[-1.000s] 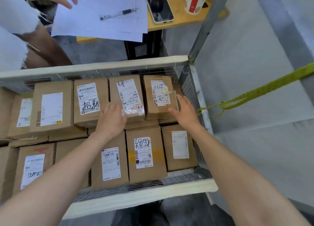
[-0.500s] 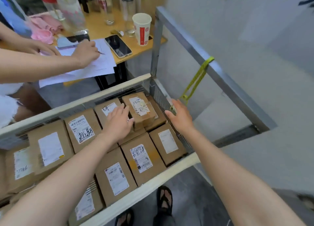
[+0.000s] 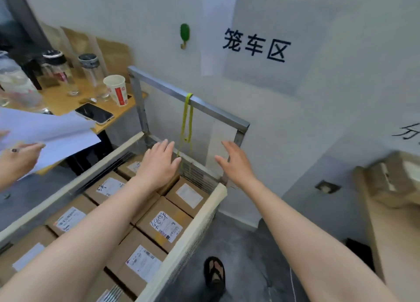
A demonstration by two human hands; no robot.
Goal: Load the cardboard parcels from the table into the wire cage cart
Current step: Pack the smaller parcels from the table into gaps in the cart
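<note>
Left hand (image 3: 159, 163) spreads flat above boxy brown cardboard parcels (image 3: 166, 224) in the foam-rimmed wire cart (image 3: 200, 220), right hand (image 3: 236, 163) alongside, both grips wide, empty.

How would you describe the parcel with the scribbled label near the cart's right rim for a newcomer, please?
Find the wire cage cart and follow its padded right rim. In the row against it, the handwritten parcel lies between two with plain printed labels; unlike theirs, its label carries black handwriting, above an orange-yellow stripe.
</note>
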